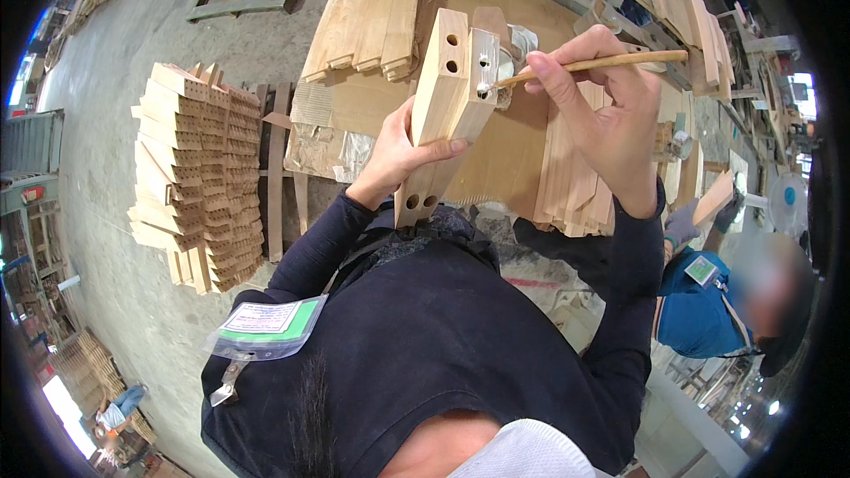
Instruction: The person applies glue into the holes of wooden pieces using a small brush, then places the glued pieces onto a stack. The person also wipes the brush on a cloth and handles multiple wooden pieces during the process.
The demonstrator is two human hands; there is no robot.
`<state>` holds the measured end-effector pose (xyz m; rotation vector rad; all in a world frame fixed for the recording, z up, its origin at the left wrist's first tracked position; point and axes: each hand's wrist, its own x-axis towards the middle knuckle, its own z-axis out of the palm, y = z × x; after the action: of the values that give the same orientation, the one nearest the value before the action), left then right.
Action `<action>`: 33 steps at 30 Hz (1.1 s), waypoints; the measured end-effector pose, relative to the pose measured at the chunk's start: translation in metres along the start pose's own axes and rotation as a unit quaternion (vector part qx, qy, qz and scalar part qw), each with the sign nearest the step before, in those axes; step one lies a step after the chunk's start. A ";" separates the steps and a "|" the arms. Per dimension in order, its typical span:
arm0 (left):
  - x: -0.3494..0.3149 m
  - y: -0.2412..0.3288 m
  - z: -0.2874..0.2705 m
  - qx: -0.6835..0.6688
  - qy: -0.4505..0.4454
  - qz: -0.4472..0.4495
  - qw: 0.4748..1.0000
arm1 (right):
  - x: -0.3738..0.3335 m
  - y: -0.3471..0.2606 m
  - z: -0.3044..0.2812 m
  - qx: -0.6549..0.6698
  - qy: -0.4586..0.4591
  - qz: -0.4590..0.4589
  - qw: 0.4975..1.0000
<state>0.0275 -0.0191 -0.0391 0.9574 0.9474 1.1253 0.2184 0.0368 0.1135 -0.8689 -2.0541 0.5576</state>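
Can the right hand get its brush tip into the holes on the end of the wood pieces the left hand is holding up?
Probably yes. The right hand holds the brush with its tip already at the holes of the wood pieces, which the left hand tilts toward it; nothing sits between.

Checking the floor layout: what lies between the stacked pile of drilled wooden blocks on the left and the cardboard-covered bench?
In the head view, a few long wooden slats lie between the drilled block pile and the cardboard-covered bench.

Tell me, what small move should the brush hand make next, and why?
Probably slide the brush tip into the hole it touches on the block. The right hand holds the tip at that hole's edge, the left hand steadies the block, and two holes beside it look untouched.
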 end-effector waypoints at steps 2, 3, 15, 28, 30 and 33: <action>0.001 0.001 -0.001 -0.002 0.002 -0.003 1.000 | 0.001 0.001 -0.004 -0.032 -0.008 0.004 0.999; 0.001 0.000 -0.002 -0.004 0.006 -0.005 1.000 | 0.001 0.000 -0.002 -0.031 -0.010 -0.009 0.999; 0.006 -0.004 -0.005 -0.004 0.013 0.000 1.000 | 0.008 -0.003 -0.010 -0.007 0.020 -0.003 1.000; 0.003 0.000 -0.002 0.024 0.004 0.010 1.000 | 0.022 0.006 0.001 -0.013 -0.012 0.005 1.000; 0.002 0.003 -0.001 0.010 0.011 0.003 1.000 | 0.021 0.003 0.000 -0.031 -0.020 0.014 0.999; 0.002 0.003 -0.001 0.004 0.013 0.007 1.000 | 0.019 -0.003 -0.001 -0.069 -0.032 0.007 0.997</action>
<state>0.0258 -0.0160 -0.0369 0.9588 0.9692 1.1483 0.2099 0.0493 0.1255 -0.9578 -2.1657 0.4610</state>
